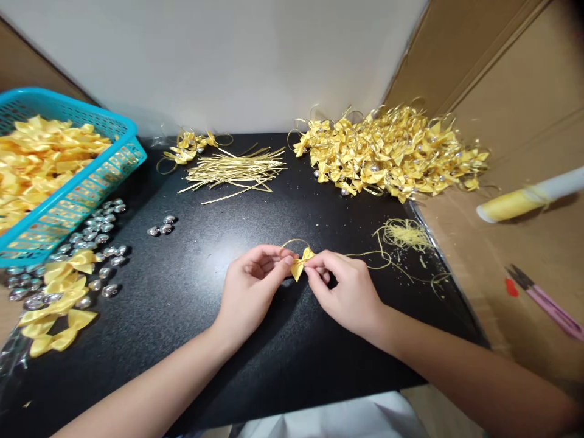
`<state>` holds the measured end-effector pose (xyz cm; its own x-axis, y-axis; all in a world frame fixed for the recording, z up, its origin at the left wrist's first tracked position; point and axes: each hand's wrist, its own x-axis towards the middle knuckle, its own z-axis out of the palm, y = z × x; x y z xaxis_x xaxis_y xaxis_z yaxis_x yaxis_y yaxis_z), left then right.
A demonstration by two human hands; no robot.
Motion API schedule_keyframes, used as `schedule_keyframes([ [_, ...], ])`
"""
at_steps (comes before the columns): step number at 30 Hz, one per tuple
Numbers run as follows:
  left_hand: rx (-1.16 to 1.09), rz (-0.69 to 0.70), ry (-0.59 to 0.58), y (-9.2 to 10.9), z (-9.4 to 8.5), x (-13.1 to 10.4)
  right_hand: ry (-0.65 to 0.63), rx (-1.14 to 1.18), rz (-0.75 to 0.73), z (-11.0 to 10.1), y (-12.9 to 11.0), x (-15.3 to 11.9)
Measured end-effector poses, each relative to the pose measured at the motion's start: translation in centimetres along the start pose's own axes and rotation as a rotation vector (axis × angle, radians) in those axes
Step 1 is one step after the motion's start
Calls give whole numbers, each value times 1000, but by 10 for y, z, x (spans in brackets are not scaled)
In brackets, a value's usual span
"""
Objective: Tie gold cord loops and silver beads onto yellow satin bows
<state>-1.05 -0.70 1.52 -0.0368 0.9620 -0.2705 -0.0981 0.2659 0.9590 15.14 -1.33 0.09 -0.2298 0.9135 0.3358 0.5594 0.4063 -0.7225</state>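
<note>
A small yellow ribbon bow (298, 267) is pinched between my two hands over the middle of the black table (182, 340). My left hand (258, 277) grips its left side, thumb against fingers. On the other side, my right hand (342, 283) pinches the bow's right edge. A thin gold cord loop (296, 241) arches above the bow. Pale yellow thread (365, 254) trails rightward from behind my right hand to a loose tangle (406, 234). Whether a bell hangs on the bow is hidden by my fingers.
A blue basket (123, 121) of yellow bows stands at left, with silver bells (104, 228) and loose bows (64, 328) beside it. Gold cords (237, 170) lie at the back, near a heap of belled bows (387, 152). Pink-handled snips (547, 307) and a thread-wound tube (515, 204) are at right.
</note>
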Motion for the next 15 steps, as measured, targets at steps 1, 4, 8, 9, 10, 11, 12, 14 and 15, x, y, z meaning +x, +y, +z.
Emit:
schedule_keyframes([
  [1,5,5,2,0,0,0,3,4,5,0,0,0],
  [4,19,11,6,-1,0,-1,18,5,8,0,-1,1],
  [8,1,-12,5,-2,-2,-2,7,15,34,-1,-4,2],
  [9,-6,-17,4,-2,-2,-2,-1,19,41,-1,-4,2],
  [10,-11,-17,2,-2,-2,-2,-6,25,44,-1,-4,2],
  [11,-14,-13,-1,-2,-2,-2,-10,30,46,-1,-4,2],
  [12,-15,-5,-7,-1,-2,-2,-12,36,46,-1,-4,2],
  [14,-10,5,-22,0,0,-2,-12,46,49,-1,-3,3],
  [15,-4,10,-32,1,1,-1,-10,50,51,0,-3,3],
])
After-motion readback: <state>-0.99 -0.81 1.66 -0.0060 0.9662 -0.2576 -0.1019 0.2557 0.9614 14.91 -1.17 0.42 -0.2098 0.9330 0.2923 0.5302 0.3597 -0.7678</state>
